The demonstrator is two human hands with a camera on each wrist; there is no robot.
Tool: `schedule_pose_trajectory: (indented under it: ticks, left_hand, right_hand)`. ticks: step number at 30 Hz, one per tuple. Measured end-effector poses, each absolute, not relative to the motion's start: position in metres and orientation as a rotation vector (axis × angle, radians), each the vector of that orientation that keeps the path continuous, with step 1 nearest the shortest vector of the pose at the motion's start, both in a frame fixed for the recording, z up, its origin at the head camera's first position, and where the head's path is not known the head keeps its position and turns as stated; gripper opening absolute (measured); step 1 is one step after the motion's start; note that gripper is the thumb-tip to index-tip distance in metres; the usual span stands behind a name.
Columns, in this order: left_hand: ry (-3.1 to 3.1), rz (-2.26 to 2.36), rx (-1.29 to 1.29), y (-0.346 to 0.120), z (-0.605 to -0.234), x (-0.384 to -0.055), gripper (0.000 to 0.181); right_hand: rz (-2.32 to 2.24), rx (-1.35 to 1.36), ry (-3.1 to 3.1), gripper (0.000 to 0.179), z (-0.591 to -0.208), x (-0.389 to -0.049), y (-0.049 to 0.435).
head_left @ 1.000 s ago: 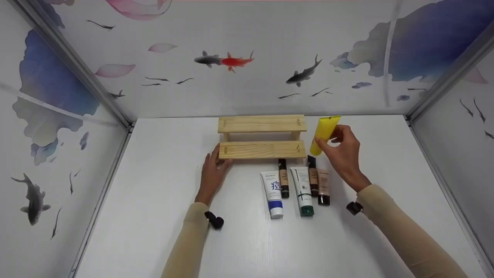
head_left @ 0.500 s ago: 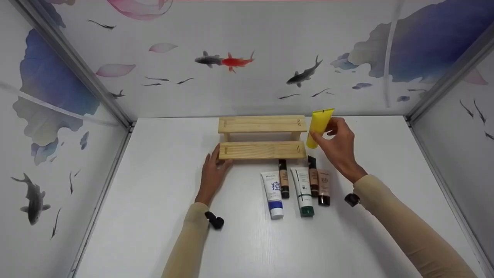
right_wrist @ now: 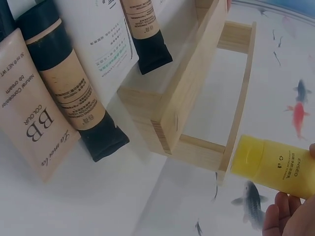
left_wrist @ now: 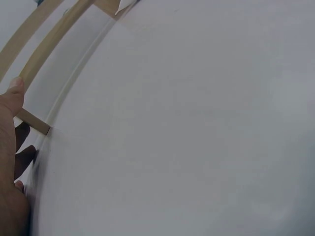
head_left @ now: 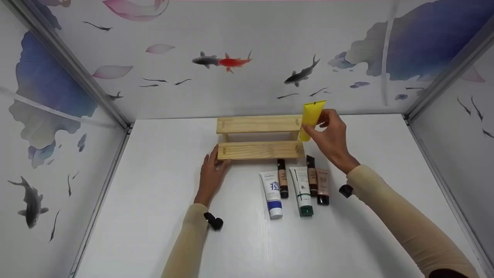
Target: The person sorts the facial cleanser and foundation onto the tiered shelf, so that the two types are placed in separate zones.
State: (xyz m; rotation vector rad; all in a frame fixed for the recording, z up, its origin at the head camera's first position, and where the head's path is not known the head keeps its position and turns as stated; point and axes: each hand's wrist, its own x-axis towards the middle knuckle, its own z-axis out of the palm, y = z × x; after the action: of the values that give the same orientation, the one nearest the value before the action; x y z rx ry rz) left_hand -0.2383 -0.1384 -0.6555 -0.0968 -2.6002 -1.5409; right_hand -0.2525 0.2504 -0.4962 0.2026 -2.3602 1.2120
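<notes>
My right hand [head_left: 332, 133] pinches a yellow squeeze tube [head_left: 312, 117] between thumb and fingers. The tube is nearly upright, cap end down, at the right end of a two-tier wooden rack [head_left: 260, 150]. In the right wrist view the yellow cap [right_wrist: 247, 156] is close to the upper tier's end; whether they touch I cannot tell. At the rack's front left corner my left hand [head_left: 211, 173] holds the lower tier. Its thumb [left_wrist: 16, 88] lies on the plank's front edge, and other fingers are beside the rack's leg, partly hidden.
Before the rack lie a white-and-blue tube [head_left: 272, 195], a white tube with green cap [head_left: 301, 191], two slim black-and-beige tubes [head_left: 283, 178] [head_left: 312, 177] and a pinkish BB cream tube [head_left: 323, 186]. A printed back wall [head_left: 170, 100] stands close behind the rack.
My right hand has carried the yellow tube left and farther back, from beside the rack to its right end. The left hand and the lying tubes stay in place.
</notes>
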Motion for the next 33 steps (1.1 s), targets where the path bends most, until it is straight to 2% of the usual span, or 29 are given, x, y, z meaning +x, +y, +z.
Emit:
schedule_pose_trajectory:
  ticks: [33]
  left_hand:
    - [-2.591, -1.553, -0.087, -0.137, -0.653, -0.236, 0.086]
  right_hand:
    - [1.324, 0.288, -2.389, 0.052, -0.488, -0.28, 0.192]
